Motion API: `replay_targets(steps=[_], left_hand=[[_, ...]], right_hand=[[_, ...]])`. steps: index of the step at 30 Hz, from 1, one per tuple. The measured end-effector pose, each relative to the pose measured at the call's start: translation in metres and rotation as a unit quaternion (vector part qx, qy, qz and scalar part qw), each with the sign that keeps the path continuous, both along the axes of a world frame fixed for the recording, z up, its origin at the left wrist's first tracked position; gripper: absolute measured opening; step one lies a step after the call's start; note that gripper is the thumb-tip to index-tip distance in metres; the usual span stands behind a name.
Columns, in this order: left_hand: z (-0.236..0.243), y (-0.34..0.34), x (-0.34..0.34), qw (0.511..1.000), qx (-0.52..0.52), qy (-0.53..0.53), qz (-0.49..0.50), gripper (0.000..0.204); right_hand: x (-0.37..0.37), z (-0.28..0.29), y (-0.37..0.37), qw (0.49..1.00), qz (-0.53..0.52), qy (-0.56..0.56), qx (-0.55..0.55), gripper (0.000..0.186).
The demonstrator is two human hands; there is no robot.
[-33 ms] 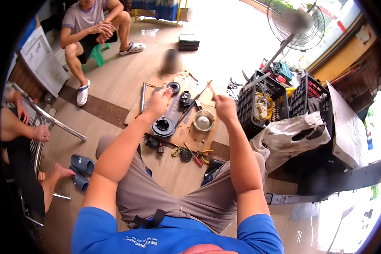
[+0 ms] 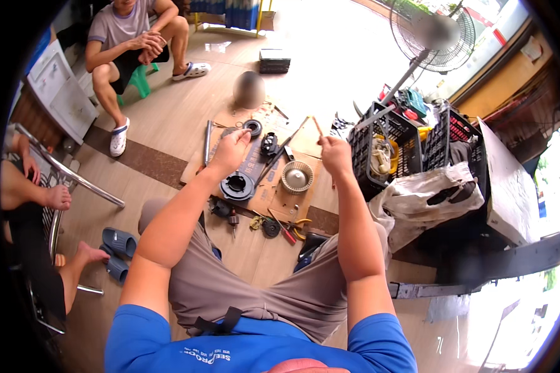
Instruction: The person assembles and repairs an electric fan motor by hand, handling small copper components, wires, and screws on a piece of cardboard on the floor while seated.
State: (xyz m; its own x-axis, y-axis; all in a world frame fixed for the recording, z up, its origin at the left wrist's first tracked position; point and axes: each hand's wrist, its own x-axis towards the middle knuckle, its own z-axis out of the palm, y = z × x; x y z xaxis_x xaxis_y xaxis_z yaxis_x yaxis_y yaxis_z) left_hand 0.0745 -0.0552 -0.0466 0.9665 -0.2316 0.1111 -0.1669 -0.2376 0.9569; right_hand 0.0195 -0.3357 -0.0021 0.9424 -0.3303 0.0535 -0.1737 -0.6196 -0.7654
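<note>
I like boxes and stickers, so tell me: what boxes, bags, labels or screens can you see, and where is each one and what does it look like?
Flattened cardboard sheet: brown, on the floor under the parts, ahead of both hands.
Cardboard box: pale, big, far right beside the crates.
White bag: crumpled, against the black crates.
Small dark box: flat, on the floor far ahead.
No screens show.
</note>
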Motion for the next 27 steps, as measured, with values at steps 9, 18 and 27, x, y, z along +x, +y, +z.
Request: replay_targets(steps=[9, 18, 27], left_hand=[[0.044, -0.027, -0.046, 0.836, 0.255, -0.482, -0.063, 0.031], [0.033, -0.026, -0.046, 0.884, 0.273, -0.311, -0.218, 0.014], [0.02, 0.005, 0.007, 0.947, 0.298, -0.119, 0.008, 0.012]], right_hand=[[-0.027, -0.002, 0.054, 0.945, 0.294, 0.07, -0.127, 0.029], [-0.031, 0.001, 0.056, 0.937, 0.327, -0.013, -0.121, 0.021], [-0.008, 0.017, -0.004, 0.991, 0.035, -0.13, -0.021, 0.081]])
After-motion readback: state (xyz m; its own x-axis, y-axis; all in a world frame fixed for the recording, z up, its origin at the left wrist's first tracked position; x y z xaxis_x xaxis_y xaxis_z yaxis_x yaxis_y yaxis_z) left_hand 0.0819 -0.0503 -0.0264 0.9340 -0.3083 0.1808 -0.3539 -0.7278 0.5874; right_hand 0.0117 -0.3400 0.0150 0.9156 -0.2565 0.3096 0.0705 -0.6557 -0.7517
